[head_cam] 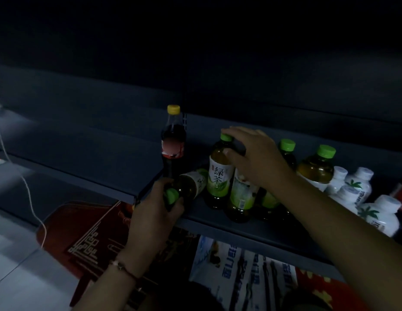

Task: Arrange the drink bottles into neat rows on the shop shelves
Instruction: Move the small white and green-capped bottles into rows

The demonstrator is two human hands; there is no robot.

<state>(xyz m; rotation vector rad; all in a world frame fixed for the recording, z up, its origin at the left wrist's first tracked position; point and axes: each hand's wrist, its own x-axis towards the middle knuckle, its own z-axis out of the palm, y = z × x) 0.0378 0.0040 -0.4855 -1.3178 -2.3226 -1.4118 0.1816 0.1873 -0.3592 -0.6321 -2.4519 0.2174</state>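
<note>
Head view, dim light: your left hand (154, 207) grips a toppled green tea bottle (191, 184) at the shelf (218, 223) edge. Your right hand (251, 158) clasps an upright bottle (219, 171), hiding another behind; labels barely legible.

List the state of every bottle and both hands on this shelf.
Cola bottle: upright, capped.
Tipped tea bottle: lying on its side, capped, gripped by left hand.
Labelled tea bottle: upright, capped, held at the top by right hand.
Other green tea bottles: upright, capped.
White bottles: capped, clustered at right.
</note>
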